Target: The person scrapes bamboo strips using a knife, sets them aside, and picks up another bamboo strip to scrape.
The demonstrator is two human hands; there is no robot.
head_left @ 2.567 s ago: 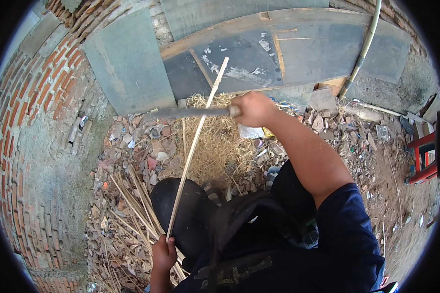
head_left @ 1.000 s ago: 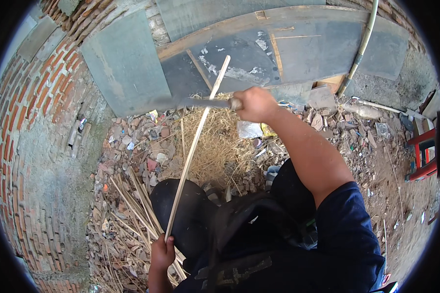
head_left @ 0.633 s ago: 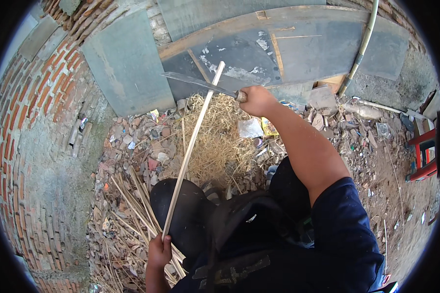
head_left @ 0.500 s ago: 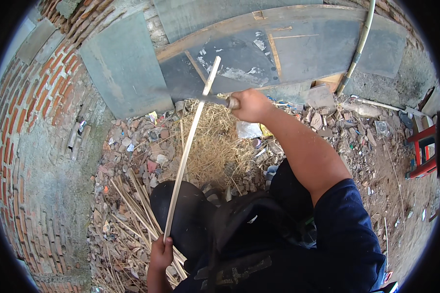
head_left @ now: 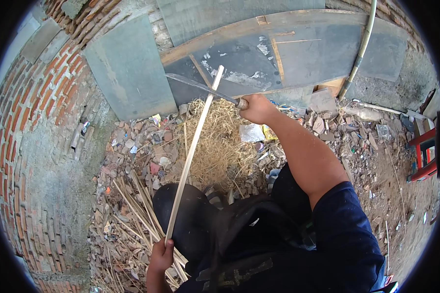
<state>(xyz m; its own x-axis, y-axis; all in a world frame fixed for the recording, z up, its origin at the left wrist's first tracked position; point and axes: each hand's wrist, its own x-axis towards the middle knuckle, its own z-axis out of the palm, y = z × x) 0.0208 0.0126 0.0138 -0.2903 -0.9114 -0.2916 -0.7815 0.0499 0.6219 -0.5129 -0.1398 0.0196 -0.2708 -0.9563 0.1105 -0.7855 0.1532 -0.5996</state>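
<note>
A long pale strip of split bamboo or wood (head_left: 192, 147) slants up and away from me, over my left knee. Its near end is gripped in my left hand (head_left: 160, 255), thumb along the strip. My right hand (head_left: 257, 108) is wrapped round the handle of a long-bladed knife (head_left: 200, 84). The blade points left and crosses the strip a little below its far end; whether it touches the strip I cannot tell. Beneath lies a heap of straw-coloured shavings (head_left: 215, 141).
Several more pale strips (head_left: 141, 210) lie by my left leg. Rubble and litter (head_left: 322, 122) cover the ground. Grey boards (head_left: 132, 68) lean at the back, near a pole (head_left: 361, 53). A brick wall (head_left: 39, 146) rises on the left; a red frame (head_left: 422, 155) stands at the right.
The knife blade, blurred before, is now sharp and tilted with its tip higher. My right hand has shifted slightly. The left hand keeps its hold on the strip. The whole view has shifted a little.
</note>
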